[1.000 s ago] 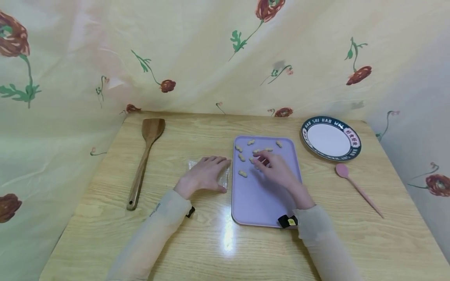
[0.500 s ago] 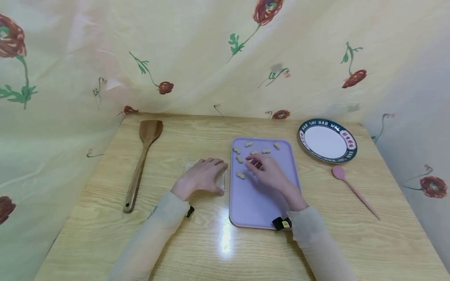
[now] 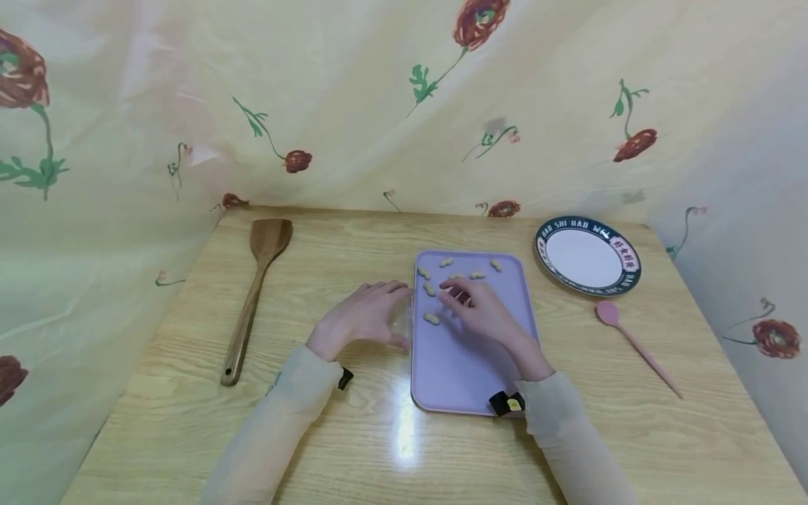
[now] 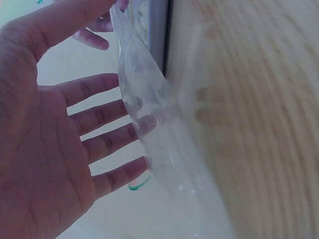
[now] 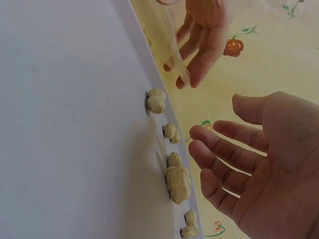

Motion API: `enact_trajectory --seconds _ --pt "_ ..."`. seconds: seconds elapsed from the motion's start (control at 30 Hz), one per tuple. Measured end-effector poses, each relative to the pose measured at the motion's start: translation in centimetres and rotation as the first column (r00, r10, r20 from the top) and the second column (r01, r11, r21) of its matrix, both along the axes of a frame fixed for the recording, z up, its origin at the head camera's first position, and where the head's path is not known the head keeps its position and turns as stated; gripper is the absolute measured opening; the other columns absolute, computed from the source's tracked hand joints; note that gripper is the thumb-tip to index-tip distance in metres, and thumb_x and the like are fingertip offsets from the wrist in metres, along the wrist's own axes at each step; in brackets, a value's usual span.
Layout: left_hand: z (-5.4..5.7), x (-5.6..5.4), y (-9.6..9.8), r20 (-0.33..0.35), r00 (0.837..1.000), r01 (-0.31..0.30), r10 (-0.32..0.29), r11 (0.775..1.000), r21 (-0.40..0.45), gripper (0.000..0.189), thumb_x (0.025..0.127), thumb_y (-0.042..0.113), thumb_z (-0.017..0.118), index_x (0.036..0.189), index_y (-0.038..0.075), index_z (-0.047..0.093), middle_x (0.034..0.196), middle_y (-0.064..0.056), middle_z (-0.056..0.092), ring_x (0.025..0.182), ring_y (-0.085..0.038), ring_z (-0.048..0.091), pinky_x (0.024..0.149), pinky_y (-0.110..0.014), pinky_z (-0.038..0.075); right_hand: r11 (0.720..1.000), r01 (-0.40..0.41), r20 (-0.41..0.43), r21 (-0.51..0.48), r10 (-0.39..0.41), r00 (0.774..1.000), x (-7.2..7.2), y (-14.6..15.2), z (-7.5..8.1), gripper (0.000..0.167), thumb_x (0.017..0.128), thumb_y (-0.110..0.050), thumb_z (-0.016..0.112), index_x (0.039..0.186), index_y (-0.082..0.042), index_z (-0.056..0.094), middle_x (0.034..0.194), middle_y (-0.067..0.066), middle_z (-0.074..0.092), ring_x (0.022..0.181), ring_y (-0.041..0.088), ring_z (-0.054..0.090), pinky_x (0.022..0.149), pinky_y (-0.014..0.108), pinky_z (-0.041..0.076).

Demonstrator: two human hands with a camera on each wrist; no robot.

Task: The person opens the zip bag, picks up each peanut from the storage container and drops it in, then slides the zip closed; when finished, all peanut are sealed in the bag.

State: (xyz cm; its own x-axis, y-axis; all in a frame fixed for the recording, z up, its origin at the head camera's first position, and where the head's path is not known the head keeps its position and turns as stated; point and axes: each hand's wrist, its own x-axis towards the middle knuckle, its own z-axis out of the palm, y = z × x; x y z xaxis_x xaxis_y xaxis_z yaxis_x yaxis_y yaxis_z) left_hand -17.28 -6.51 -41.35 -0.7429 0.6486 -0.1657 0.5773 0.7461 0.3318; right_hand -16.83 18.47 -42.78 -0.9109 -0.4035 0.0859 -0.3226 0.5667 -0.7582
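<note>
Clear, thin plastic bag (image 4: 175,157): probably limp, slick; I'd pinch its rim.
Tan, waisted, dry-shelled peanuts (image 5: 178,185): likely light, crushable.
Left hand (image 3: 362,314): fingers straight, touching bag.
Right hand (image 3: 485,310): relaxed, unladen.

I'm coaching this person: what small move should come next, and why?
Probably have the right hand pinch the nearest peanut on the tray: the hand seems to hold nothing, its fingertips are near that peanut, and the left hand, fingers spread, touches the clear plastic bag beside the tray.

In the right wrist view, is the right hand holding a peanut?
No, the right hand has nothing in its fingers, and the visible peanuts lie on the tray.
</note>
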Motion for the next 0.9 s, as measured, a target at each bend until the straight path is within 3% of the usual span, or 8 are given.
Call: enact_trajectory --seconds 0.23,0.47,0.63,0.77,0.9 --pt "0.4 0.1 0.9 -0.009 1.000 0.007 -0.007 0.996 0.084 0.101 0.077 0.060 0.078 0.156 0.015 0.034 0.158 -0.008 0.035 0.142 -0.029 0.035 0.113 -0.055 0.028 1.000 -0.010 -0.026 -0.009 0.010 1.000 0.3 -0.2 0.5 0.025 0.100 -0.016 0.061 0.115 0.003 0.068 0.092 0.007 0.070 0.080 0.019 0.064 0.072 0.035 0.054" --pt "0.6 0.1 1.5 -0.095 0.995 0.035 -0.019 0.984 0.176 0.098 0.079 0.056 0.079 0.155 0.014 0.034 0.158 -0.008 0.034 0.142 -0.026 0.035 0.113 -0.053 0.029 1.000 0.003 -0.035 -0.030 -0.004 0.999 0.7 -0.8 0.9 0.022 0.097 -0.015 0.065 0.108 0.003 0.072 0.085 0.004 0.069 0.075 0.017 0.062 0.066 0.029 0.052" --pt "0.8 0.2 2.0 -0.113 0.993 0.051 -0.027 0.975 0.214 0.099 0.080 0.056 0.078 0.156 0.015 0.032 0.159 -0.008 0.032 0.143 -0.028 0.034 0.113 -0.055 0.028 0.995 0.044 0.106 -0.093 -0.034 0.994 0.7 -0.9 1.2 0.024 0.095 -0.020 0.069 0.104 0.002 0.073 0.087 0.007 0.071 0.076 0.019 0.064 0.069 0.030 0.052" --pt "0.6 0.4 2.2 -0.123 0.992 0.062 -0.035 0.972 0.229 0.099 0.080 0.056 0.078 0.156 0.014 0.032 0.159 -0.010 0.031 0.143 -0.029 0.034 0.113 -0.056 0.028 0.983 0.083 0.262 -0.165 -0.038 0.964 0.8 -0.9 1.3 0.026 0.095 -0.019 0.069 0.104 0.006 0.072 0.089 0.015 0.072 0.078 0.029 0.067 0.068 0.027 0.052" --pt "0.5 0.6 2.2 -0.133 0.990 0.072 -0.041 0.970 0.231 0.098 0.081 0.055 0.077 0.156 0.013 0.031 0.159 -0.011 0.032 0.144 -0.028 0.033 0.114 -0.054 0.028 0.971 0.127 0.323 -0.203 -0.056 0.945 0.9 -1.2 1.3 0.024 0.094 -0.015 0.069 0.102 0.007 0.072 0.084 0.014 0.072 0.077 0.033 0.067 0.063 0.025 0.049"
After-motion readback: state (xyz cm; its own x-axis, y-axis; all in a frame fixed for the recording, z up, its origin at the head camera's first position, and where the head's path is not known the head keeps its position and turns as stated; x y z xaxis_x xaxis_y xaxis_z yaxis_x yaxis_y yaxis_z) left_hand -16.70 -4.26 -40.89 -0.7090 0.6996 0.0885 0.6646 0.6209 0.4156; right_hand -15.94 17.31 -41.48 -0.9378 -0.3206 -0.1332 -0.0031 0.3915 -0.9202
